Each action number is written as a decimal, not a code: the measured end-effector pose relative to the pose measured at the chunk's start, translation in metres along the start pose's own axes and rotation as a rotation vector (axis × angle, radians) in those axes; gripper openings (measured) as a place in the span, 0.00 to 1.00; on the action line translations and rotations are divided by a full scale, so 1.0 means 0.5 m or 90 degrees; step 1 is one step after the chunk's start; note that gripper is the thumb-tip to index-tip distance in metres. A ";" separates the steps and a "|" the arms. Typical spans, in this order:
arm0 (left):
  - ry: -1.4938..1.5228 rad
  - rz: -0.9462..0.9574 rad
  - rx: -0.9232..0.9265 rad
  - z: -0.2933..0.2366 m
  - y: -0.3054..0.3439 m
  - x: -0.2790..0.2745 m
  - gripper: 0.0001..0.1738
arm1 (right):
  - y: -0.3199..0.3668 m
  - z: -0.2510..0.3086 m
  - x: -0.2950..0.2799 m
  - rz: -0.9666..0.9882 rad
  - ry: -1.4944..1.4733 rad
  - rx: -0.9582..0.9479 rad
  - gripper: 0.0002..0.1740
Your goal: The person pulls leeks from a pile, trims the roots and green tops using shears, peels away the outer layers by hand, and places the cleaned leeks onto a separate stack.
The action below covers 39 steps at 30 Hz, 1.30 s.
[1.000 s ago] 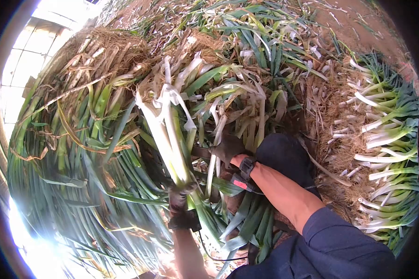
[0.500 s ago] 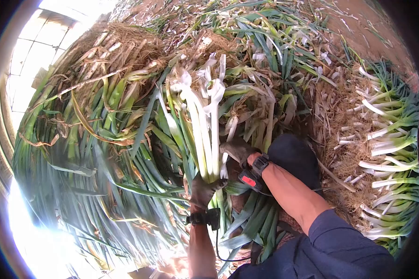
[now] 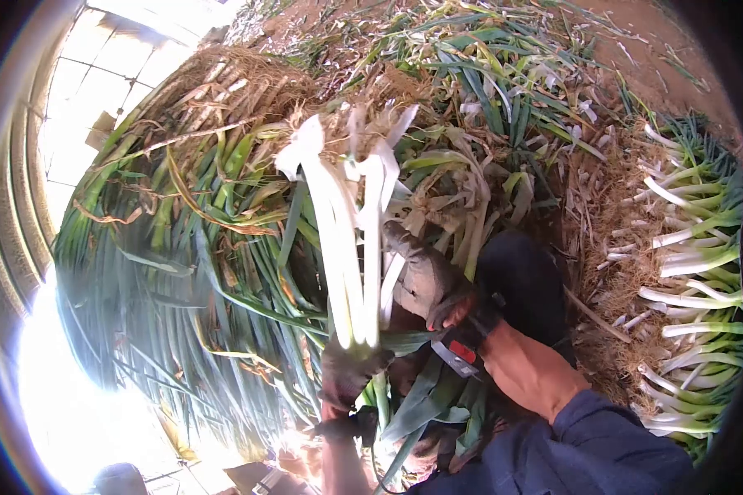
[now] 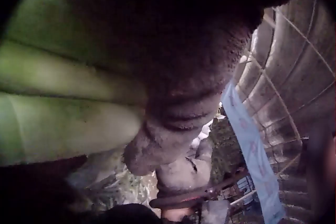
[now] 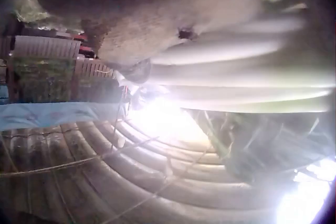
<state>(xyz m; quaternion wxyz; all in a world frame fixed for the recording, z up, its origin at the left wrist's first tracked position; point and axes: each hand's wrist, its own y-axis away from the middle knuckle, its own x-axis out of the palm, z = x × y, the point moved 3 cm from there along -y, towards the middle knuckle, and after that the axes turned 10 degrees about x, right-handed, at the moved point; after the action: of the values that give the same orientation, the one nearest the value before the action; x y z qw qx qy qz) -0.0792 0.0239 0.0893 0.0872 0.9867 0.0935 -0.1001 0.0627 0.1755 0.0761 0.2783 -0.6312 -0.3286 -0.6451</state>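
Several long green onions (image 3: 338,247) stand almost upright in front of me, with thick white stems and ragged pale skin at their tops. My gloved left hand (image 3: 351,375) grips them low, where white turns to green; the left wrist view has its fingers wrapped against the pale green stems (image 4: 63,113). My gloved right hand (image 3: 429,280) is at the right side of the bunch, fingertips right at the white stems. In the right wrist view that hand (image 5: 173,19) overlaps the stems (image 5: 252,77); I cannot tell whether it pinches one.
A big heap of untrimmed green onions (image 3: 198,247) with brown roots lies at left. Trimmed onions (image 3: 693,256) form a row at far right, beside root scraps (image 3: 603,214). Loose leaves (image 3: 504,74) litter the ground ahead. A ribbed curved wall (image 3: 21,190) rises at far left.
The bunch in my left hand swings from a left lean to nearly upright and shifts right, then comes closer. My right hand rises slightly and turns toward the stems.
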 end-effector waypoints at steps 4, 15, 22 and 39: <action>-0.162 0.000 -0.045 -0.167 0.060 0.005 0.34 | 0.050 -0.006 0.110 0.118 0.053 0.010 0.26; 0.006 -0.014 0.117 -0.245 0.024 -0.019 0.48 | 0.042 -0.084 0.107 0.010 0.524 0.039 0.30; 0.184 0.036 0.066 -0.173 -0.030 -0.020 0.44 | -0.018 -0.040 0.127 -0.030 0.519 -0.148 0.26; -0.173 -0.191 0.158 -0.093 -0.018 -0.077 0.26 | 0.069 -0.027 0.202 -0.100 1.245 0.150 0.42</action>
<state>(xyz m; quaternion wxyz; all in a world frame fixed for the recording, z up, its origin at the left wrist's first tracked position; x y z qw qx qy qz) -0.1098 0.0349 0.1408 -0.0388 0.9423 0.2137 -0.2549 0.0761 0.1491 0.1794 0.4450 0.2348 -0.0570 -0.8623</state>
